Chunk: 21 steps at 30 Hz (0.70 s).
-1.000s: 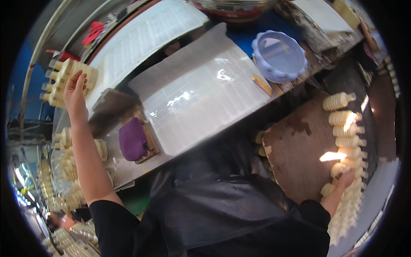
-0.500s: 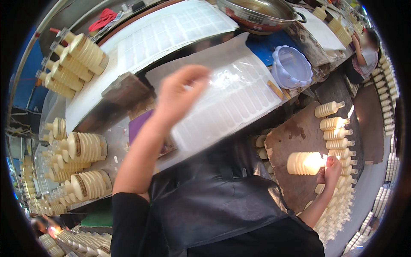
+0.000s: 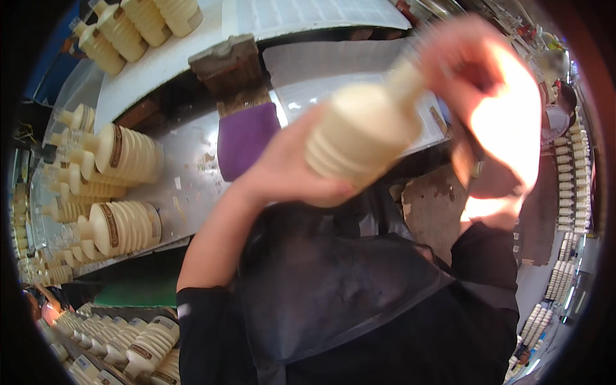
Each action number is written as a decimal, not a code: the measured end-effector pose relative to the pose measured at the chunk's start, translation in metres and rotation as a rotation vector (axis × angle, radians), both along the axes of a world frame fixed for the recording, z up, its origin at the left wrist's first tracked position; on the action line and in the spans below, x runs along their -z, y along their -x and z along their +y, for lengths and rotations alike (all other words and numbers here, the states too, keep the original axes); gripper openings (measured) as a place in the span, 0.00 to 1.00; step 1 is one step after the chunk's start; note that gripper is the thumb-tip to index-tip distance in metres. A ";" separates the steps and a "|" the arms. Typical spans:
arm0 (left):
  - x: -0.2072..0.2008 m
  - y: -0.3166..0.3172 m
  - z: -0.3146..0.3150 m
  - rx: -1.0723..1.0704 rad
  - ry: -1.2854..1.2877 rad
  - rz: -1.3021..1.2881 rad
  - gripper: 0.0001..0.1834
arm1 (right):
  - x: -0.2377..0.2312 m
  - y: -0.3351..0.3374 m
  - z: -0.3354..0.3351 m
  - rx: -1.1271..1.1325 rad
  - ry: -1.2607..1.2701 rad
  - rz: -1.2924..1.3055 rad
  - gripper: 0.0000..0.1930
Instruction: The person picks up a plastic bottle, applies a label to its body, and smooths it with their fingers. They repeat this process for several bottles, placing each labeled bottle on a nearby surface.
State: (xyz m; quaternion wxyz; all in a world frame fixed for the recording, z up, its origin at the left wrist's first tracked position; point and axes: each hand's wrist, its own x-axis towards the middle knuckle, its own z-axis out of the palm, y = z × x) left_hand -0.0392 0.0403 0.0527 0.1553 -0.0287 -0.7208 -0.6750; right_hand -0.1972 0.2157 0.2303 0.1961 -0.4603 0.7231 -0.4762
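Note:
A cream-coloured ribbed bottle (image 3: 362, 131) is held tilted in front of me, blurred by motion, its neck toward the upper right. My left hand (image 3: 282, 163) wraps round the lower body. Up at the neck, my right hand (image 3: 471, 61) has its fingers closed round the narrow end; they are smeared and partly washed out by bright light. No label shows on the visible side of this bottle. Behind it, on the bench, lies a translucent sheet (image 3: 301, 67), partly hidden by the bottle and my right hand. A folded purple cloth (image 3: 247, 141) sits next to my left hand.
Labelled cream bottles (image 3: 128, 154) stand grouped on the metal bench (image 3: 186, 179) at the left. Several more (image 3: 135, 32) are on a white board at the far left. A brown block (image 3: 228, 64) sits behind the cloth. More bottles (image 3: 151, 343) fill the lower left. A person (image 3: 557, 119) is at the far right.
My right hand has brought the bottle up from the right side to in front of me. My left hand, empty before, now grips its body. The view has shifted.

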 end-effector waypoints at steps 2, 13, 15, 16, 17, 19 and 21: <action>0.008 -0.023 -0.013 -0.196 -0.184 -0.093 0.56 | 0.007 0.008 -0.037 0.071 0.056 0.085 0.12; 0.043 -0.030 -0.085 -0.626 -0.577 -0.147 0.42 | 0.238 -0.003 -0.008 -0.341 -0.336 0.516 0.07; 0.045 -0.028 -0.083 -0.716 -0.459 -0.158 0.43 | 0.250 -0.016 0.002 -0.288 -0.257 0.537 0.07; 0.045 -0.029 -0.082 -0.757 -0.398 -0.163 0.44 | 0.251 -0.021 0.005 -0.294 -0.266 0.579 0.07; 0.044 -0.030 -0.081 -0.792 -0.371 -0.182 0.45 | 0.253 -0.025 0.006 -0.300 -0.272 0.621 0.07; 0.042 -0.036 -0.077 -0.838 -0.306 -0.196 0.46 | 0.252 -0.027 0.006 -0.310 -0.279 0.670 0.07; 0.042 -0.039 -0.068 -0.904 -0.202 -0.163 0.45 | 0.252 -0.025 0.005 -0.326 -0.282 0.686 0.07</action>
